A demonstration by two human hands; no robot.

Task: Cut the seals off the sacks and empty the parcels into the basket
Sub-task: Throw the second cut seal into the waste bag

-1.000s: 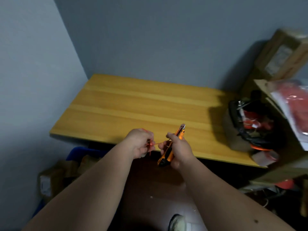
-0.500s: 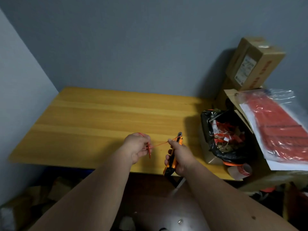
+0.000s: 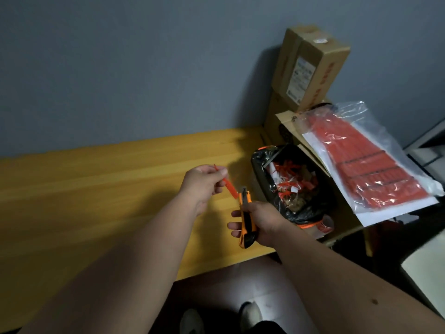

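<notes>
Grey walls, meeting above a yellow wooden table [image 3: 96, 189]; tiled floor below its near edge.

Nearest, at 6 o'clock: two shoe tips [image 3: 250, 313] on the floor.

Right hand [image 3: 261, 221], just right of centre over the table's near right corner: fingers curled round an orange-and-black utility knife [image 3: 245, 220], held upright, tip pointing to 12 o'clock, butt end below the fist.

Left hand [image 3: 204, 183], at 10 o'clock from the right hand, apart from it: fingertips pinching a red plastic seal [image 3: 228, 186]. Seal: thin strip, bright red-orange, flat tab end slanting down toward 4 o'clock, lower end just beside the knife tip; short tail poking out above the fingers. Contact between seal and knife: cannot tell.

At 3 o'clock from the hands, at the table's right end: bin lined with a black bag [image 3: 262, 179], holding a jumble of red seals and white tags.

Beyond the bin, toward 2 o'clock: clear plastic packet of red seals [image 3: 368, 162], in rows, lying tilted on white sheets over an open cardboard flap.

Farthest, at 1 o'clock against the wall: brown cardboard box [image 3: 310, 68] with a white label, stacked on another carton.
</notes>
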